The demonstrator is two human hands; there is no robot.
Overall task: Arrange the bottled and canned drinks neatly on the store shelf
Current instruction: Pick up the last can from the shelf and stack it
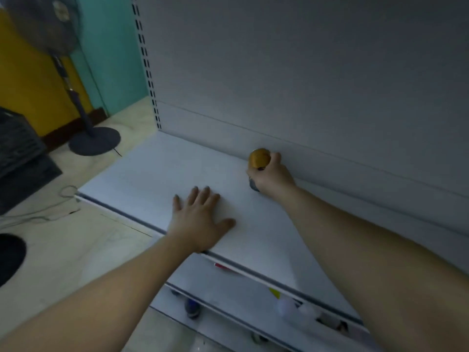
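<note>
A bottle with an orange cap (258, 158) stands at the back of the white shelf (157, 174), close to the rear panel. My right hand (271, 176) grips it just under the cap, fingers curled round the neck, hiding most of the body. My left hand (200, 219) lies flat on the shelf near its front edge, fingers spread and holding nothing. Several more drinks show on the lower shelves: a dark bottle top (193, 307) and a white cap (285, 307).
A standing fan (76, 97) with a round base stands on the floor to the left of the shelving. A dark crate (17, 153) sits at the far left, with cables on the floor beside it. The slotted shelf upright (149, 80) marks the left end.
</note>
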